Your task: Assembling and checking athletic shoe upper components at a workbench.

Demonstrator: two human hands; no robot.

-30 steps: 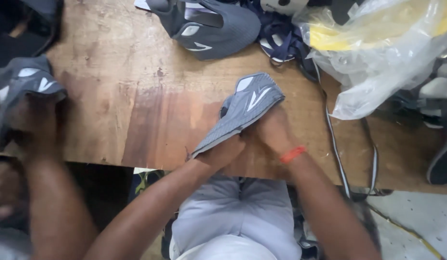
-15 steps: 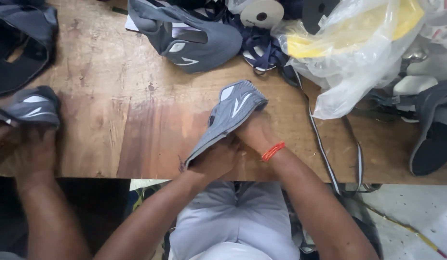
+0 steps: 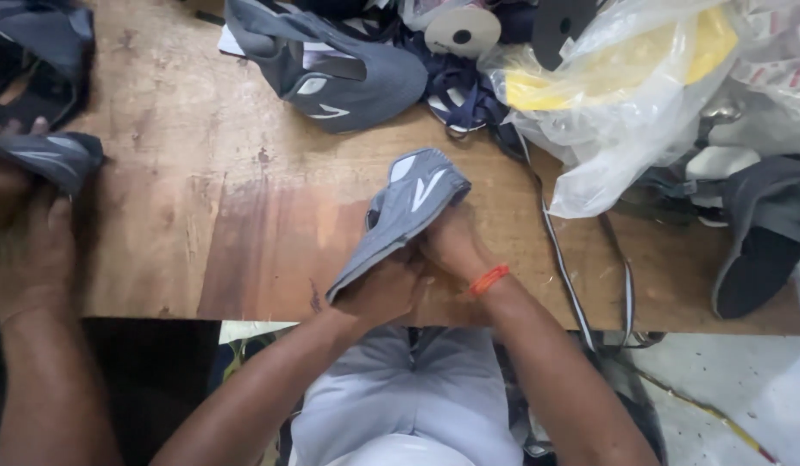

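Both my hands hold one grey shoe upper with white side marks above the wooden table. My left hand grips its lower end near the table's front edge. My right hand, with an orange band at the wrist, is under its upper part. The piece is tilted, its toe end pointing up and to the right.
A pile of grey uppers lies at the back centre. A clear plastic bag with yellow contents sits at the back right, with a tape roll and dark straps nearby. Another person's hand holds a grey upper at the left.
The view has shifted, so the table and piles sit lower in frame. The grey upper stays in both my hands with little change. The other person's hands have moved slightly left.
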